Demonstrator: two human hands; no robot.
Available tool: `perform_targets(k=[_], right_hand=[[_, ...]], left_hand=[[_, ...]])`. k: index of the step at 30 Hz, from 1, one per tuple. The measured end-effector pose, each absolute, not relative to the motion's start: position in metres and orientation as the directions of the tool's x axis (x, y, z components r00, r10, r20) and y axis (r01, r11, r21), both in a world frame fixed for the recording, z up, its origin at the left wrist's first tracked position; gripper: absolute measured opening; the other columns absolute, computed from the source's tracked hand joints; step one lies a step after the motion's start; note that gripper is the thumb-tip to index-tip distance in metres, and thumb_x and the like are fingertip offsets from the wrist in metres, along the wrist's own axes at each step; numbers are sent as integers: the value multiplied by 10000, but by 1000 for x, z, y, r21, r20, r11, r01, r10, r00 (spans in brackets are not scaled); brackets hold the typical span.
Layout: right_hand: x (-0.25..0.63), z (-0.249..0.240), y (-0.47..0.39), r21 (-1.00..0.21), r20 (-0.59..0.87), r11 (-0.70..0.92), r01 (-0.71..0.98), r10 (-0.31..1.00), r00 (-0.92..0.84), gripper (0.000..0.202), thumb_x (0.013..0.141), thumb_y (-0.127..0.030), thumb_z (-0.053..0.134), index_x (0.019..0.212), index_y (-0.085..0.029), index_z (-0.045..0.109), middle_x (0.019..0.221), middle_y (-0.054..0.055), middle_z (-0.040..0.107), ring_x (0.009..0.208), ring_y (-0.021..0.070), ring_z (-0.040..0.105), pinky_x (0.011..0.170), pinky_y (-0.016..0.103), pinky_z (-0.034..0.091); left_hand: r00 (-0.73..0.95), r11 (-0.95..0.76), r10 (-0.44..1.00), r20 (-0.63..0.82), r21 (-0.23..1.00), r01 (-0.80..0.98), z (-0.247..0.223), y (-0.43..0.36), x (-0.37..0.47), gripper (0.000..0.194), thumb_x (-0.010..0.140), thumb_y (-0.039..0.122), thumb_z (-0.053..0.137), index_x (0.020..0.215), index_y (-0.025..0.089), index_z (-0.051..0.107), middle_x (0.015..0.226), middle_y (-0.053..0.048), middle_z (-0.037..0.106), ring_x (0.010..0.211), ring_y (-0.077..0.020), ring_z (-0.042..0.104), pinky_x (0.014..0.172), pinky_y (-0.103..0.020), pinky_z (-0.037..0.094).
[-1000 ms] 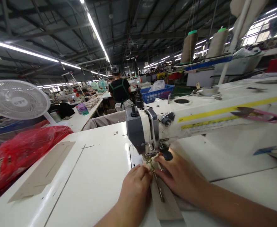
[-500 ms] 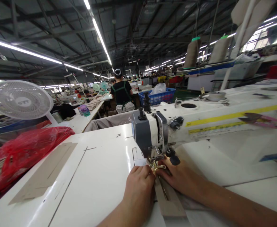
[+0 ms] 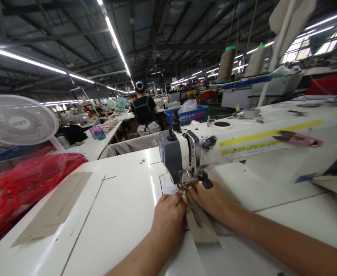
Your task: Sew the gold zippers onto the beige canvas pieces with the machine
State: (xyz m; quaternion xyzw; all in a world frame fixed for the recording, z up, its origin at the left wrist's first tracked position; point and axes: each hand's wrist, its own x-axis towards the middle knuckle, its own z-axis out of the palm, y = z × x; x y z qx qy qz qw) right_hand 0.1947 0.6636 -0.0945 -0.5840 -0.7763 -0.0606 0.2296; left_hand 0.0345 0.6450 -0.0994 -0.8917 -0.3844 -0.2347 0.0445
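A sewing machine stands on the white table, its needle area low between my hands. Under it runs a taupe fabric strip with a narrow line of brass-coloured teeth along it, like a metal zipper. My left hand is closed at the strip's left edge, fingers curled down just in front of the presser foot. From the right, my right hand presses the strip beside the needle, its fingers together and partly hidden by the machine head. The strip's near end lies flat toward me.
Left on the table lie a flat taupe piece and a red plastic bag, with a white fan behind. Pink-handled snips rest on the machine arm. A blue basket and a seated person are beyond.
The strip's near end has moved forward toward the needle. Both hands stay close to the presser foot. My view has turned slightly to the right.
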Motion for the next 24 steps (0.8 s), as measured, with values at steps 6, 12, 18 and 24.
perform_targets(k=[6,12,18,24], right_hand=[[209,-94,599,-19,526,736,677,583,-619,364,799,-217,545,1112,-54,632,1152,162,626,1051,254,599,875,344,518],[214,-101,592,-51,552,764,644,558,-619,392,762,-154,556,1126,-31,631,1195,139,598,1095,227,577,957,285,456],[212,-104,607,-160,532,762,628,602,-595,480,693,-65,452,1142,-28,619,1219,163,579,1136,244,546,985,337,432],[210,-113,610,-135,581,749,649,591,-560,427,773,-75,446,1169,-31,600,1211,157,589,1143,229,540,978,320,436]], left_hand=[[652,-738,619,437,42,673,-100,633,33,234,746,36,537,953,128,596,917,-85,635,788,-220,612,728,-354,537],[670,-757,589,452,16,653,-99,631,33,213,765,24,538,950,118,590,908,-84,628,779,-210,609,730,-351,543],[656,-740,621,429,44,671,-98,642,33,269,759,20,525,993,129,603,942,-89,618,769,-212,593,713,-360,540],[570,-701,685,453,199,685,-96,637,29,252,791,16,463,922,161,622,895,-69,616,774,-190,606,691,-298,553]])
